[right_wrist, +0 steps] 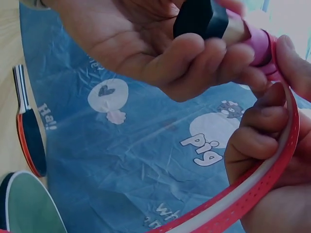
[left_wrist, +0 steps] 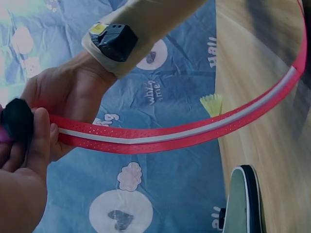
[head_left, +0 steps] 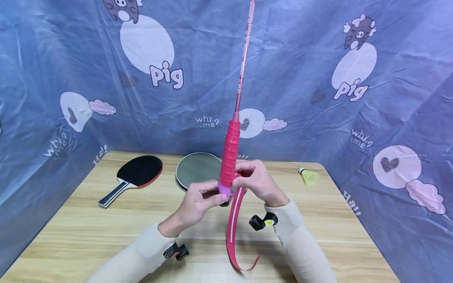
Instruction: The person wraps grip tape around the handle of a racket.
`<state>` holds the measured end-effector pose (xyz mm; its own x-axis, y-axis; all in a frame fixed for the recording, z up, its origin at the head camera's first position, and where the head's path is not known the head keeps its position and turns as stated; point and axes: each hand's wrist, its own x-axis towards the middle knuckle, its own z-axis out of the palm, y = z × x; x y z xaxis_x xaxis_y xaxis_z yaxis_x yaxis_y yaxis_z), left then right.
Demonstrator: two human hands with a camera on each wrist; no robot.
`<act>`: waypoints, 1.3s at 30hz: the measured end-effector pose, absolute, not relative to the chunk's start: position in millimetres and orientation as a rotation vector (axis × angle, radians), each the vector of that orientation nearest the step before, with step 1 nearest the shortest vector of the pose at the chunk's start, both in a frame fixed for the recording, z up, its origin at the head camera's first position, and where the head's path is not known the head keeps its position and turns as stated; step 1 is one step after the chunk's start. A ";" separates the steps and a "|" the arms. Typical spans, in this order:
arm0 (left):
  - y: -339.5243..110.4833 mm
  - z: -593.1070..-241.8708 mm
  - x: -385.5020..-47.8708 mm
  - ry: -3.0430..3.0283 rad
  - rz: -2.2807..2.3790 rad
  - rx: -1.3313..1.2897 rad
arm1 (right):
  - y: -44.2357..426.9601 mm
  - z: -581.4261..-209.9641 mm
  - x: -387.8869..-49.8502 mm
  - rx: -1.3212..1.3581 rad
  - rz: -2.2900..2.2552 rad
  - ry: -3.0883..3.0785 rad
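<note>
While the left hand grips a racket by the purple base of its handle, just above the black end cap, the right hand pinches a red strip against the lower end of the red wrapping. Held upright with a slight lean, the handle is in the air over the middle of the tabletop. Below the right hand the strip, with small holes and a white band along its middle, hangs in a curve, its tip bending towards the near edge.

Lettering runs up the pink shaft, too small to read; so is the yellow label on the right wrist camera. The blue cloth around the table reads "pig", "why me?" and "Ha!!".

Pale wood grain covers the tabletop, and the creased cloth rises behind its far edge and along both sides. A black paddle lies near the far left corner, a green disc by the middle of the far edge, and a yellow shuttlecock near the far right corner.

Both hands are well apart from the side edges; the shaft runs out of the head view's top.
</note>
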<state>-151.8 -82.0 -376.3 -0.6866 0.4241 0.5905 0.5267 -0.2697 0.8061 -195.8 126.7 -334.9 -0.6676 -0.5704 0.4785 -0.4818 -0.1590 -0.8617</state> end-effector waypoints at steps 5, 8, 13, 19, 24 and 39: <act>-84.6 -378.1 -155.6 -1.794 -2.203 -1.391 | 126.1 -338.0 -198.1 -1.285 -1.987 1.837; -85.6 -379.1 -156.5 -1.817 -2.202 -1.433 | 126.2 -339.2 -199.5 -1.296 -1.965 1.781; -86.2 -378.3 -154.9 -1.903 -2.195 -1.396 | 127.6 -338.8 -199.9 -1.311 -1.928 1.758; -81.7 -377.8 -153.9 -2.021 -1.975 -1.120 | 128.2 -336.4 -197.6 -1.247 -1.981 1.982; -76.7 -380.2 -153.9 -1.997 -1.738 -0.798 | 121.3 -336.4 -196.0 -1.161 -1.988 2.280; -72.1 -383.1 -154.9 -2.034 -1.637 -0.439 | 93.8 -347.7 -188.5 -1.066 -2.049 2.682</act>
